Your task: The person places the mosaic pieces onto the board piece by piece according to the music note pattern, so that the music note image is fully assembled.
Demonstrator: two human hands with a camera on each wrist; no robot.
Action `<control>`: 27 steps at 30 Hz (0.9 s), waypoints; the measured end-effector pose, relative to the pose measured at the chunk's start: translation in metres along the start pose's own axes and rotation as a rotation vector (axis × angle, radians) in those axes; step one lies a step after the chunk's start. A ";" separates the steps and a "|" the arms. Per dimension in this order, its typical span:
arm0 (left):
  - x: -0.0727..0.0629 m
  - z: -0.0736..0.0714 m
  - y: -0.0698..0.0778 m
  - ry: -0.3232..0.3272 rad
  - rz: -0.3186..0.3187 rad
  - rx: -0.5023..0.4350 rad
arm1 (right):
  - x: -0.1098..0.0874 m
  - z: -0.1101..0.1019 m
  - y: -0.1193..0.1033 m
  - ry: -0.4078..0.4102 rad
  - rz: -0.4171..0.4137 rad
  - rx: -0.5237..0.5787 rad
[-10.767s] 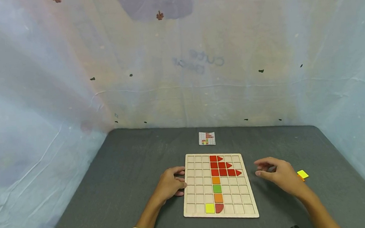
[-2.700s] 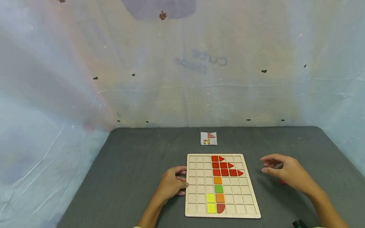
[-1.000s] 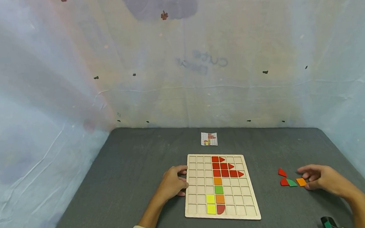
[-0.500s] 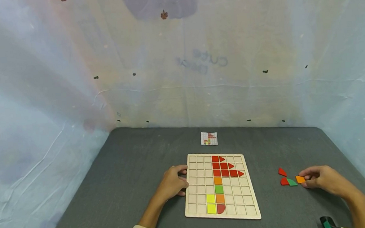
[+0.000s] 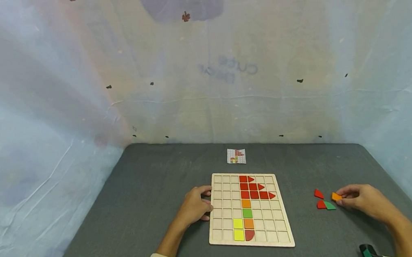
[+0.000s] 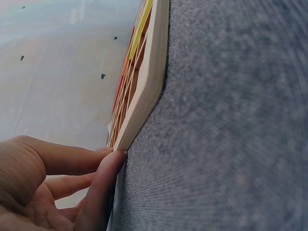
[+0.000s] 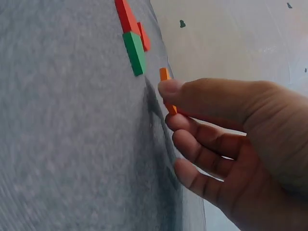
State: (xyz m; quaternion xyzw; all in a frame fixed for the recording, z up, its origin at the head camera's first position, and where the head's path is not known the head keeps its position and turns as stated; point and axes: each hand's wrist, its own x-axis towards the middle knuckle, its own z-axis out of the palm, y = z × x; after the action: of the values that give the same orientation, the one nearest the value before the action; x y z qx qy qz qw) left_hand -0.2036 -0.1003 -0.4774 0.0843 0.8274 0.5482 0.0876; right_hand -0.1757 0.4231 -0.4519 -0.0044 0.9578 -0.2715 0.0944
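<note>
At the table's right, my right hand [image 5: 366,200] pinches an orange square tile [image 5: 336,196] between thumb and fingertips. The right wrist view shows this orange tile [image 7: 164,74] raised slightly off the grey surface. My left hand [image 5: 192,206] holds the left edge of a wooden grid board [image 5: 269,225]; thumb and finger meet at the board's rim [image 6: 144,91] in the left wrist view. Red tiles [image 5: 254,194] fill cells near the top, with orange, a green tile [image 5: 247,213], yellow tiles [image 5: 239,235] and a dark red rounded piece [image 5: 249,235] below.
Beside the right hand lie a red piece [image 5: 318,194], another red piece [image 5: 321,204] and a green curved piece [image 5: 329,206]. Behind the board is a small pattern card [image 5: 236,156] with a coloured grid figure. A pale cloth sheet [image 5: 202,84] rises past the table's far edge.
My right hand has taken hold of the orange tile and lifted it slightly, moving it up and left. Earlier, a second yellow tile appeared on the board. The left hand stays put.
</note>
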 end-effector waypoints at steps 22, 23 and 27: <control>0.000 -0.001 0.001 -0.014 -0.009 -0.011 | 0.009 0.033 -0.063 0.130 -0.200 0.009; 0.000 -0.001 0.001 -0.015 -0.011 -0.010 | 0.009 0.034 -0.066 0.128 -0.212 0.014; 0.001 -0.002 0.000 -0.015 -0.019 -0.009 | 0.012 0.044 -0.078 0.125 -0.231 0.034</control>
State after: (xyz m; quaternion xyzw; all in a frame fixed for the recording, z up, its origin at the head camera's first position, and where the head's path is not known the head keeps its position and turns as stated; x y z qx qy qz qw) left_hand -0.2047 -0.1018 -0.4772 0.0800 0.8249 0.5506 0.0994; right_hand -0.1827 0.3335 -0.4504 -0.0960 0.9502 -0.2964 0.0028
